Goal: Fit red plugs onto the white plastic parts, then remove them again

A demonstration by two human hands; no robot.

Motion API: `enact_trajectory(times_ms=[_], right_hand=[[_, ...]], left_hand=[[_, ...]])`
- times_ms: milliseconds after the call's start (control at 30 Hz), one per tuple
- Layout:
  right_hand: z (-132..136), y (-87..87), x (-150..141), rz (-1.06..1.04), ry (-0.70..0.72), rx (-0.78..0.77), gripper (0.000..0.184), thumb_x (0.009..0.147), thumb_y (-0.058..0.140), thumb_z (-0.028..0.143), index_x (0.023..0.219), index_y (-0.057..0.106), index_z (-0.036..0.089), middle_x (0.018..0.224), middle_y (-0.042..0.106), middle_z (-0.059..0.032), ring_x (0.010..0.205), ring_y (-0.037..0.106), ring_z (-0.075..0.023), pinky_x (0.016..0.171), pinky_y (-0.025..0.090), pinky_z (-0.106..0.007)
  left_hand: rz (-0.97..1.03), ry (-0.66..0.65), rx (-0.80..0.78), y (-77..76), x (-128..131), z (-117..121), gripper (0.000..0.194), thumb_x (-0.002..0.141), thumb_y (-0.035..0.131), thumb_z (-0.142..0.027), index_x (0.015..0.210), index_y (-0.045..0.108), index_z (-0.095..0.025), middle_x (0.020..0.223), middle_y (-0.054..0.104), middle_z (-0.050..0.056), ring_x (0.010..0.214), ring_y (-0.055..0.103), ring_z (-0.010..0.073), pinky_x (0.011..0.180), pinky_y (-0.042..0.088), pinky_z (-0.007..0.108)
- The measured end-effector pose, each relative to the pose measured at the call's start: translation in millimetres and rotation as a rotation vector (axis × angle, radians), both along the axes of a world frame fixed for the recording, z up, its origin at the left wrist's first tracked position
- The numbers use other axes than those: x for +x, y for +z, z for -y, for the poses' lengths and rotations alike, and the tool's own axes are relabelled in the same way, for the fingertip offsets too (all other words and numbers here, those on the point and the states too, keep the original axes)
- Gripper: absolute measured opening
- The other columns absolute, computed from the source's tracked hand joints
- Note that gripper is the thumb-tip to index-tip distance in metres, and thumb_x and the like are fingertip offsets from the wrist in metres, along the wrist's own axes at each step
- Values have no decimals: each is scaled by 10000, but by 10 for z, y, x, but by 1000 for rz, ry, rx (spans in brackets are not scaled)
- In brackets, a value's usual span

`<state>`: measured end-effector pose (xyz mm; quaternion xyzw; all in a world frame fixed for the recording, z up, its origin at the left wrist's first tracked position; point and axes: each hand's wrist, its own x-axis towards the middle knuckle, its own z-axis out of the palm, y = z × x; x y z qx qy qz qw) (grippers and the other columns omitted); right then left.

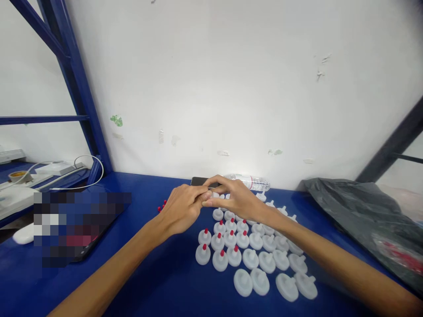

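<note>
My left hand [183, 208] and my right hand [238, 198] meet above the far part of the blue table. Their fingertips press together in a pinch, and whatever lies between them is hidden. Beneath and in front of the hands stand several white round discs with a short stem. Some carry a red cap on the stem, such as the capped disc [220, 260]; others have a bare stem, such as the uncapped disc [243, 282]. Beside my left hand lie several loose red caps [159, 209], partly covered by it.
A clear bottle [261, 183] and a dark flat object [198, 181] lie by the wall behind my hands. A grey plastic bag [343, 211] covers the right side. To the left are a tablet-like device with a blurred screen [82, 220] and white cabled devices [54, 168].
</note>
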<state>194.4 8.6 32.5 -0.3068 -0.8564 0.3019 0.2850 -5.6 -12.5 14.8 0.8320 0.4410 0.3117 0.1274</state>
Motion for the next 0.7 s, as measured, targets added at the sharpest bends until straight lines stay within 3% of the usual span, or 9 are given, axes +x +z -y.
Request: enact_trajectory(times_ms=[67, 167, 333, 433, 500, 567, 700], right_hand=[[19, 27, -29, 63, -81, 179, 390, 941, 635, 510, 1242, 550, 277, 1025, 781, -21, 663, 659, -147, 657, 497, -299], [39, 38, -62, 133, -88, 371, 358, 1005, 556, 472, 1306, 537, 279, 1116, 763, -36, 821, 705, -178, 755, 530, -321], [59, -29, -87, 319, -69, 682, 374, 1023, 534, 429, 1326, 553, 210, 1194, 721, -128, 1042, 685, -262, 888, 542, -405], [19, -19, -4, 355, -63, 837, 301, 1055, 481, 310, 1300, 577, 164, 1224, 707, -153, 1113, 663, -269, 965, 527, -449], [-57, 16, 104, 329, -118, 874, 268, 1058, 464, 253, 1273, 603, 174, 1216, 711, -143, 1150, 649, -274, 980, 525, -470], [-156, 44, 207, 295, -234, 815, 225, 1034, 523, 281, 1212, 638, 204, 1201, 719, -127, 1130, 661, -294, 941, 541, -492], [-336, 6, 262, 240, -342, 626, 141, 1002, 585, 321, 1046, 671, 218, 1033, 758, -61, 892, 721, -246, 802, 573, -411]], left_hand=[[125, 13, -64, 40, -22, -15, 402, 964, 398, -394, 614, 436, -199, 557, 419, -34, 550, 367, 131, 573, 226, 309], [307, 29, -211, 46, -13, -47, 426, 922, 434, -469, 592, 396, -202, 557, 333, -39, 548, 305, 124, 547, 215, 301], [399, 50, -380, -32, 51, -120, 374, 853, 466, -451, 587, 329, -228, 528, 245, -61, 470, 200, 97, 466, 208, 279], [448, 81, -449, -17, -88, -219, 355, 856, 438, -431, 591, 294, -243, 516, 204, -74, 439, 168, 91, 432, 218, 266], [478, 128, -465, 29, -278, -311, 364, 884, 377, -409, 576, 264, -251, 498, 178, -78, 420, 163, 92, 420, 215, 261], [497, 184, -457, 68, -472, -403, 384, 900, 372, -378, 558, 258, -247, 493, 197, -75, 418, 191, 88, 432, 235, 253], [492, 289, -394, 27, -674, -540, 391, 878, 460, -316, 523, 321, -226, 476, 293, -57, 425, 237, 81, 445, 194, 244]])
